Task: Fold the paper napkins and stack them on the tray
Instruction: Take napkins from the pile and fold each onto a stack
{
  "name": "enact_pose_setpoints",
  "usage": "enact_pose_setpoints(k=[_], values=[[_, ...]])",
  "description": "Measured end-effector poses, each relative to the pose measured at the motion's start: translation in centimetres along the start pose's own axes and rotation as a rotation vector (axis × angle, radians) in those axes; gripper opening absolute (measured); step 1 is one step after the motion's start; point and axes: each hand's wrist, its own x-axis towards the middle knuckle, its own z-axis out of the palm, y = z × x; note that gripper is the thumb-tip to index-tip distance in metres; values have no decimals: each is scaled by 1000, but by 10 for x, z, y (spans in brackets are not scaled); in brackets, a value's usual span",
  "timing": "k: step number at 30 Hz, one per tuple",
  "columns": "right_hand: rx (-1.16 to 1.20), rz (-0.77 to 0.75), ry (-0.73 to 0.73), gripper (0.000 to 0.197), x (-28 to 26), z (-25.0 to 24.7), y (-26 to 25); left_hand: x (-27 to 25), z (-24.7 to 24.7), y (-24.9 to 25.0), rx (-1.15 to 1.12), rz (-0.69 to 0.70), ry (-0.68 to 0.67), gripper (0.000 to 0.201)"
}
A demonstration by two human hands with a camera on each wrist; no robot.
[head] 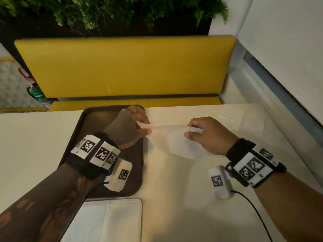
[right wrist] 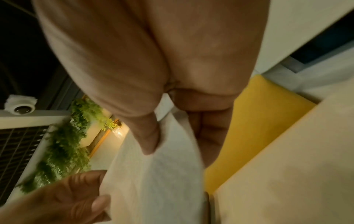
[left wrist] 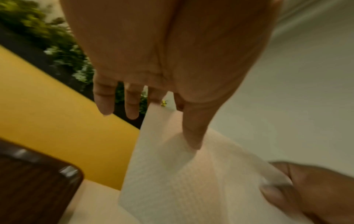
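Two hands are seen in the head view, above a cream worktop (head: 174, 198) at the centre of the frame. A white napkin (head: 176, 142) is held up between them: its left corner is pinched by the left hand (head: 129, 128), its right corner by the right hand (head: 208, 133), and the sheet sags below the two grips without being laid flat. A dark brown tray (head: 97, 117) lies at centre left, under the left hand and wrist; no napkin can be made out on its visible surface. A stack of white napkins (head: 111, 222) is placed at the bottom of the frame, just below the tray. A yellow bench (head: 125, 67) fills the upper middle, with green plants (head: 104, 13) along the top.

In the left wrist view, the napkin (left wrist: 172, 174) is clamped between the thumb and a finger of the left hand (left wrist: 172, 60), while the other fingers (left wrist: 104, 100) are extended and apart. The right hand's thumb (left wrist: 283, 195) is pressed on the sheet at lower right. A tray corner (left wrist: 38, 181) is seen at lower left.

In the right wrist view, the napkin (right wrist: 159, 174) is pinched between thumb and fingers of the right hand (right wrist: 153, 68). The left hand (right wrist: 57, 204) is seen gripping the sheet's edge at lower left. The worktop (right wrist: 287, 166) occupies the lower right.
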Motion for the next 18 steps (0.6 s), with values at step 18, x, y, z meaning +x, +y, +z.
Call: enact_pose_setpoints(k=[18], values=[[35,101,-530,14,-29,175,-21,-179,24,-129,-290,-483,-179,24]])
